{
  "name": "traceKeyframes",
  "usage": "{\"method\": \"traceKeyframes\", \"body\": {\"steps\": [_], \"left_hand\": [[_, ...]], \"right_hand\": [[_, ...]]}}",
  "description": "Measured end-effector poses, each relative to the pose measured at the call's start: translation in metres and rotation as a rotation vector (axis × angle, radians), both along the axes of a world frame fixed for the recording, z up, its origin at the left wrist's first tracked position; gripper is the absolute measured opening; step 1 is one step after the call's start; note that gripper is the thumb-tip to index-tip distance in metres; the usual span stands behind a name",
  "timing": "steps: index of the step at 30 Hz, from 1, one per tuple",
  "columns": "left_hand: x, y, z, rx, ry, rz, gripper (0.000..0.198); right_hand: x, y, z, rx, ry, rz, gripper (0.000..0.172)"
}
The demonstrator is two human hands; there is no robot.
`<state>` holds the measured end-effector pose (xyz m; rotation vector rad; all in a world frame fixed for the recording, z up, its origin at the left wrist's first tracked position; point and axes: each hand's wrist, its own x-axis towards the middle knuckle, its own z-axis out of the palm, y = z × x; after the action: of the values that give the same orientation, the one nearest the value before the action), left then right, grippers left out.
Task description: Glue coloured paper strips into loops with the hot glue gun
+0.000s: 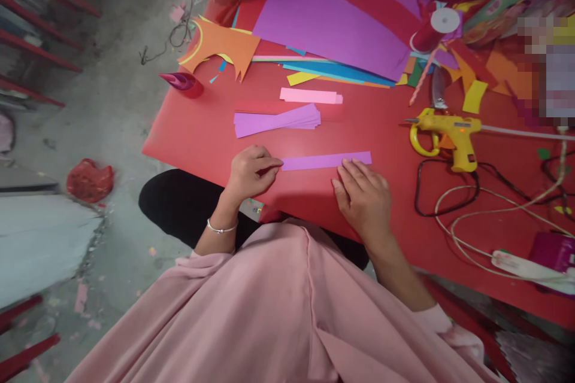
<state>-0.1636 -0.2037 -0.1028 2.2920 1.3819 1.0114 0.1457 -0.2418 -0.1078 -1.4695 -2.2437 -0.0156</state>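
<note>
A purple paper strip [314,161] lies across the red table near its front edge. My left hand [251,172] pinches the strip's left end between thumb and fingers. Toward the right end, my right hand [365,194] rests with its fingers stretched out, the fingertips touching the paper. Just beyond is a fanned stack of purple strips [276,121], and behind that a short stack of pink strips [309,96].
A yellow glue gun [451,131] lies at the right, with cables and a white power strip [530,269]. Behind are purple sheets [327,18], an orange cutout [220,45] and a ribbon spool [433,30]. A rolled purple-and-red paper piece [184,82] sits at left.
</note>
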Motion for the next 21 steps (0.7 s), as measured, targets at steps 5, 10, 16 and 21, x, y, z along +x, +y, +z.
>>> {"method": "traceKeyframes", "body": {"steps": [5, 10, 16, 21], "left_hand": [[-0.0006, 0.0007, -0.0009, 0.016, -0.01, -0.011, 0.015], [-0.0004, 0.0002, -0.0005, -0.005, -0.012, -0.007, 0.016], [-0.0013, -0.0005, -0.0006, -0.053, 0.004, 0.01, 0.019], [-0.002, -0.0005, 0.0, -0.067, 0.009, 0.009, 0.019]], "right_hand": [[-0.0004, -0.0004, 0.0008, -0.006, -0.012, -0.002, 0.033], [-0.0009, -0.0007, 0.0017, -0.007, -0.009, -0.003, 0.033], [0.0001, -0.0016, -0.0005, -0.054, 0.012, -0.008, 0.036], [0.0002, -0.0021, -0.0004, -0.069, 0.009, -0.018, 0.037]]}}
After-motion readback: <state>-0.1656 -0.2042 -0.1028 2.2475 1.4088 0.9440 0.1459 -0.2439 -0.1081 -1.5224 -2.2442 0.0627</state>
